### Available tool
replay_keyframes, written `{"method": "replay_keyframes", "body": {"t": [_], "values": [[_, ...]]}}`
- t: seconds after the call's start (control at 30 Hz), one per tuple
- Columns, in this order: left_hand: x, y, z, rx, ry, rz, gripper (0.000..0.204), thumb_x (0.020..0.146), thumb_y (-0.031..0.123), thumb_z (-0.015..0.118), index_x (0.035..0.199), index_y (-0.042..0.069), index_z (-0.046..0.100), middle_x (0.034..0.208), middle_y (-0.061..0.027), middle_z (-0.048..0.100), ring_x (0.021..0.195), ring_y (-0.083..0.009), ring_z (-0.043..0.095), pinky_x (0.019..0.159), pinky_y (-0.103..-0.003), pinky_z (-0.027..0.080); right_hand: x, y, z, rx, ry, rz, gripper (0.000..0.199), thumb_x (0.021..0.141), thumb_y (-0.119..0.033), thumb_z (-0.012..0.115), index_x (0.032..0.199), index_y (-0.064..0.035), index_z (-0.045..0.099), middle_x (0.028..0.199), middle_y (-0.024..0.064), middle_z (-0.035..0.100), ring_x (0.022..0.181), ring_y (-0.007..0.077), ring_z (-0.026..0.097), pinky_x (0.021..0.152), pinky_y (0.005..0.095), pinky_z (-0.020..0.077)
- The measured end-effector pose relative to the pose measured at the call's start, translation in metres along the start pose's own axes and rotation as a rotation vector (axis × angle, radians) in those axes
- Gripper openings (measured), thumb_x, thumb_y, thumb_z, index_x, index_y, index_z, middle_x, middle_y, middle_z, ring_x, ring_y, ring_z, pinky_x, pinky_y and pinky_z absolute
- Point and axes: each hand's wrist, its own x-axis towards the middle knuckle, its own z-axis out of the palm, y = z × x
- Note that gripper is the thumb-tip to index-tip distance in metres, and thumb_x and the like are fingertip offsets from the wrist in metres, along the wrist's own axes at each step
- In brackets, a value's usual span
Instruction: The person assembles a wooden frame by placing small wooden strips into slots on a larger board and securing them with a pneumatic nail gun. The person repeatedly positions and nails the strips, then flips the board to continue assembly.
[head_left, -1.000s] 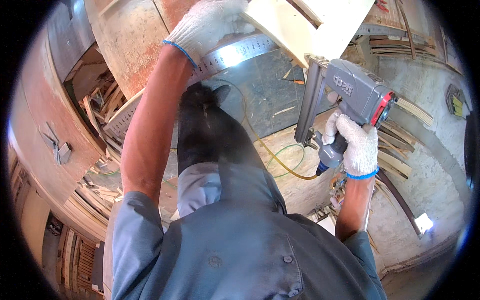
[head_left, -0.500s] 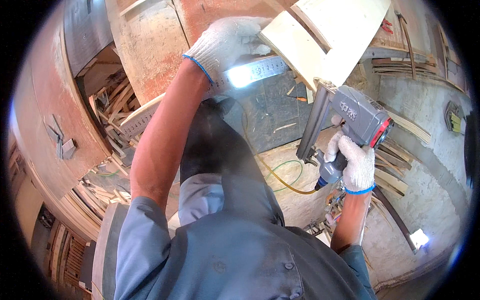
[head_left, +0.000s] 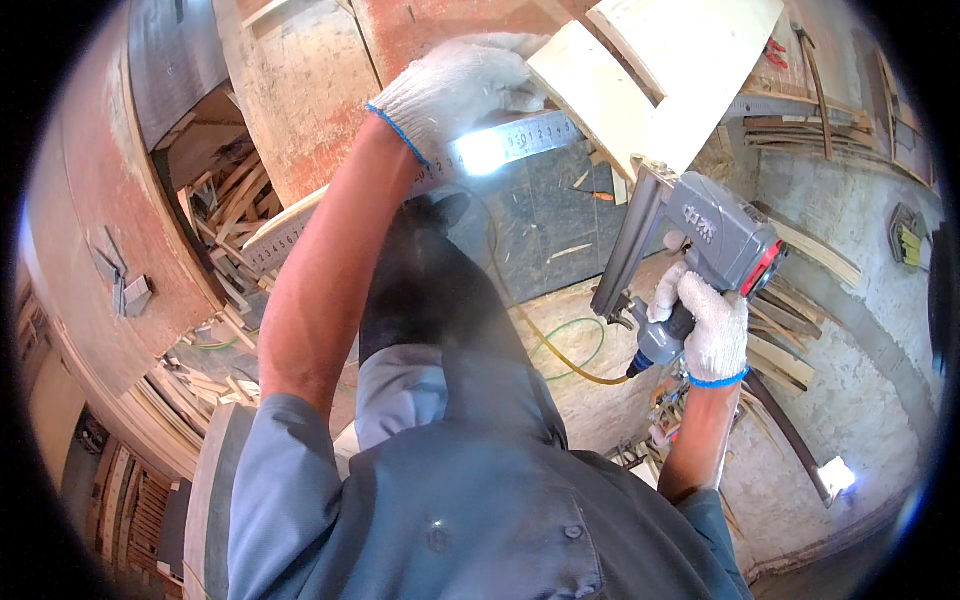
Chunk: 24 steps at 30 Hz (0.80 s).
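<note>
My right hand (head_left: 715,330), in a white knit glove with a blue cuff, is closed round the handle of a grey nail gun (head_left: 725,225). The gun's nose rests at the lower edge of a pale wooden piece (head_left: 590,85), touching or very near it. A yellow air hose (head_left: 560,365) runs from the base of the handle. At the piece's left corner my left hand (head_left: 465,85), gloved alike, grips with the thumb below and the fingers above; the fingertips are partly hidden. A slot separates this piece from a broader pale board (head_left: 700,50).
A steel ruler (head_left: 520,138) lies along the workbench (head_left: 310,120) edge. Wood offcuts (head_left: 235,205) fill a gap at left. A hammer (head_left: 815,90) and red-handled tool (head_left: 773,52) lie at upper right. Wood strips (head_left: 780,360) lean by the wall; a dark bar (head_left: 790,430) stands nearby.
My left hand and the pale wooden piece have shifted slightly to the right. The nail gun stays almost where it was, still in my right hand.
</note>
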Motion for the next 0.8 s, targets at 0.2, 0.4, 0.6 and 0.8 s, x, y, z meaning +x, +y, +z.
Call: {"method": "replay_keyframes", "body": {"t": [0.2, 0.4, 0.6, 0.8], "values": [[-0.006, 0.009, 0.002, 0.116, 0.006, 0.015, 0.043, 0.098, 0.01, 0.064, 0.14, -0.002, 0.065, 0.126, -0.0114, 0.072, 0.108, -0.0167, 0.068, 0.095, -0.031, 0.057, 0.003, -0.001, -0.001, 0.002, -0.009, 0.009, 0.045, 0.093, -0.014, 0.063, 0.132, 0.0066, 0.057, 0.076, 0.0078, 0.064, 0.063, 0.0178, 0.06, 0.063, 0.032, 0.0507], [-0.001, 0.008, 0.006, -0.254, 0.041, -0.182, 0.046, 0.104, 0.009, 0.061, 0.145, -0.011, 0.056, 0.137, -0.0197, 0.067, 0.121, -0.0266, 0.068, 0.106, -0.036, 0.057, 0.001, -0.002, -0.001, 0.043, -0.004, -0.004, 0.044, 0.092, -0.011, 0.063, 0.132, 0.0072, 0.057, 0.076, 0.0078, 0.065, 0.062, 0.0174, 0.06, 0.061, 0.0312, 0.05], [-0.003, 0.016, 0.009, -0.224, 0.074, -0.21, 0.045, 0.105, 0.01, 0.061, 0.145, -0.011, 0.057, 0.133, -0.0188, 0.069, 0.118, -0.0249, 0.069, 0.105, -0.034, 0.057, -0.001, -0.007, 0.001, 0.023, -0.009, -0.014, 0.044, 0.091, -0.01, 0.061, 0.13, 0.0076, 0.057, 0.074, 0.0078, 0.063, 0.062, 0.0173, 0.059, 0.061, 0.0312, 0.0496], [-0.003, 0.013, 0.01, -0.296, 0.094, -0.227, 0.044, 0.105, 0.01, 0.061, 0.144, -0.009, 0.059, 0.131, -0.0183, 0.07, 0.117, -0.0241, 0.07, 0.103, -0.034, 0.057, 0.001, -0.005, 0.0, 0.011, 0.013, 0.007, 0.044, 0.091, -0.012, 0.062, 0.131, 0.0072, 0.056, 0.073, 0.0078, 0.063, 0.062, 0.0172, 0.059, 0.061, 0.0312, 0.0495]]}}
